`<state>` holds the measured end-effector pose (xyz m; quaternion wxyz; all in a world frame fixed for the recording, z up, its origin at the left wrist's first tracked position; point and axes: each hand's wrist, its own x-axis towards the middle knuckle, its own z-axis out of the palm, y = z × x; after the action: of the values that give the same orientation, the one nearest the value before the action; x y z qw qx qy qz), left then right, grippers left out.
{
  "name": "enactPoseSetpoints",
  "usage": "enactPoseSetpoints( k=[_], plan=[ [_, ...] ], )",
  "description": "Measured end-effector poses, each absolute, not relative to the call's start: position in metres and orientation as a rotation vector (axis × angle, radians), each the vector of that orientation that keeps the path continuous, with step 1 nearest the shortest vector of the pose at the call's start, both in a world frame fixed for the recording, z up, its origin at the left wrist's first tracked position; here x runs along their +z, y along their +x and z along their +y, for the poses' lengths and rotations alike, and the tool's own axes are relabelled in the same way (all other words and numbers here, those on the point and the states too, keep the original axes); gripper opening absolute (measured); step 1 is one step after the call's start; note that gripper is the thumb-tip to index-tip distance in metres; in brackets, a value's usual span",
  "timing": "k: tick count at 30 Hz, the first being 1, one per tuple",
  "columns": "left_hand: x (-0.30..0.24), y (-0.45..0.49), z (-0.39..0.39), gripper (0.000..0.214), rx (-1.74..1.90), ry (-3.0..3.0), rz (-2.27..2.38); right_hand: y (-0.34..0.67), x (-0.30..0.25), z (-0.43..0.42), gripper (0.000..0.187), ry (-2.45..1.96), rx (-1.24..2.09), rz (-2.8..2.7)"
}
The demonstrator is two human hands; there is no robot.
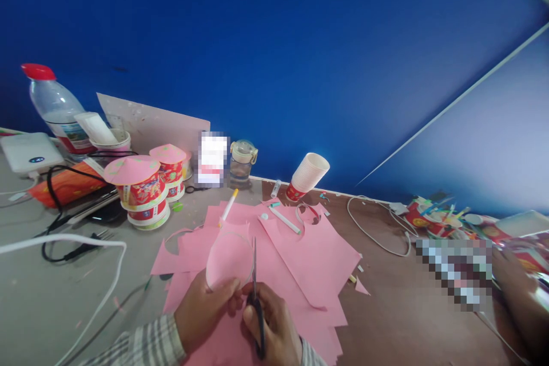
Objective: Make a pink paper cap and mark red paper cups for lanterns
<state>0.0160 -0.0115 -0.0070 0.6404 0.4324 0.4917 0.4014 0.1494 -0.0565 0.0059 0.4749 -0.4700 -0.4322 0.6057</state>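
My left hand [205, 311] pinches the lower edge of a round pink paper piece [228, 258] and holds it upright. My right hand [274, 326] grips black-handled scissors [255, 291], whose blades point up along the right edge of that paper. Both hands hover over a pile of pink paper sheets [309, 257] spread on the table. A marker with a yellow cap [228, 207] and a white pen [285, 220] lie on the sheets further back.
Stacked red cups topped with pink paper cones [139, 189] stand at the left, near a plastic bottle [55, 108], cables [64, 240] and a white device [30, 151]. A tilted stack of paper cups [309, 174] and a small jar [242, 163] sit by the blue wall. Another person's hand [514, 291] is at the right.
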Motion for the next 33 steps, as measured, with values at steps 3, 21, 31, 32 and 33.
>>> enactPoseSetpoints(
  k=[3,21,31,32,33],
  plan=[
    [-0.0062,0.0159,-0.0116,0.024,0.925,0.981,1.085,0.1501,0.0060,-0.0564,0.034,-1.132,1.612,-1.063],
    [-0.0040,0.0131,-0.0120,0.025,0.899,1.018,1.111,0.1499,0.0055,-0.0559,0.034,-1.187,1.627,-1.047],
    [-0.0007,0.0118,-0.0099,0.023,0.888,1.041,1.153,0.1494,0.0106,-0.0546,0.033,-1.320,1.581,-1.082],
    [-0.0008,0.0115,-0.0099,0.022,0.889,1.041,1.154,0.1496,0.0094,-0.0551,0.033,-1.326,1.581,-1.083],
    [-0.0007,0.0114,-0.0100,0.022,0.890,1.040,1.154,0.1497,0.0083,-0.0555,0.033,-1.331,1.583,-1.081]
  ],
)
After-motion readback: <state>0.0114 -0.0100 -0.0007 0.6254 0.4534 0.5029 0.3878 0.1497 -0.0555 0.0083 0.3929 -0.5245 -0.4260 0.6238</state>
